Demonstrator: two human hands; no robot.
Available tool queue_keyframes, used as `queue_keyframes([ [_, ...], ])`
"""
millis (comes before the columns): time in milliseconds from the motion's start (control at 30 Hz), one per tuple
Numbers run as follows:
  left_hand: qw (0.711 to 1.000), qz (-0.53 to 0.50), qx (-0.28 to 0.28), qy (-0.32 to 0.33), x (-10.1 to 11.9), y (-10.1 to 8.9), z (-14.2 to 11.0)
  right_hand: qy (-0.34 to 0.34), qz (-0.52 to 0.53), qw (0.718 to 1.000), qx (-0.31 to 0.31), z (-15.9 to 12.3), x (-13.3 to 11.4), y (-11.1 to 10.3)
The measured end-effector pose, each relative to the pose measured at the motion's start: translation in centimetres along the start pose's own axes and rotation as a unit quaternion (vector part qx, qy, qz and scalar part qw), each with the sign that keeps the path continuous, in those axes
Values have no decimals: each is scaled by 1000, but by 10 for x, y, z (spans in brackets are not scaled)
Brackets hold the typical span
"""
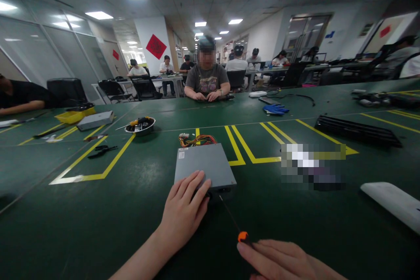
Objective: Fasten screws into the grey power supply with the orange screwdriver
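Observation:
A grey metal box (203,164) lies flat on the green table (131,210), with a bundle of coloured wires (196,140) at its far end. My left hand (183,212) rests on the box's near left corner, fingers spread over its edge. My right hand (278,262) grips a screwdriver (234,223) with an orange and black handle. The thin shaft points up and left, and its tip meets the near side of the box.
A metal bowl of tools (140,125) and black pliers (102,151) lie to the left inside yellow floor-tape lines. A black slatted panel (357,130) and a white part (392,201) lie right. A person (206,74) sits across the table; blue gloves (274,109) lie nearby.

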State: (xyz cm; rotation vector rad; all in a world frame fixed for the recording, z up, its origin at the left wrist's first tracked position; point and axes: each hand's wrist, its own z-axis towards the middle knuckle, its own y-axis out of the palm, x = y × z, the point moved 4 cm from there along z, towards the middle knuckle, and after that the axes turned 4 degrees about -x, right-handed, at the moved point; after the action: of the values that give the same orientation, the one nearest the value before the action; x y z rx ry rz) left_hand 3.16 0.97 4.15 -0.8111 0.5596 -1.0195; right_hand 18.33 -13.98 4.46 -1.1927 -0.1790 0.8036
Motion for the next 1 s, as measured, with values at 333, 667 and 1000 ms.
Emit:
queue_keyframes([
  [333, 997, -26, 10, -70, 4, 3, 3, 0, -4, 1000, 14, 12, 0, 1],
  [667, 997, -35, 21, -70, 4, 6, 0, -31, -47, 986, 159, 8, -4, 3],
  [1000, 989, -44, 31, -140, 7, 8, 7, -27, -51, 987, 150, 7, -1, 8],
])
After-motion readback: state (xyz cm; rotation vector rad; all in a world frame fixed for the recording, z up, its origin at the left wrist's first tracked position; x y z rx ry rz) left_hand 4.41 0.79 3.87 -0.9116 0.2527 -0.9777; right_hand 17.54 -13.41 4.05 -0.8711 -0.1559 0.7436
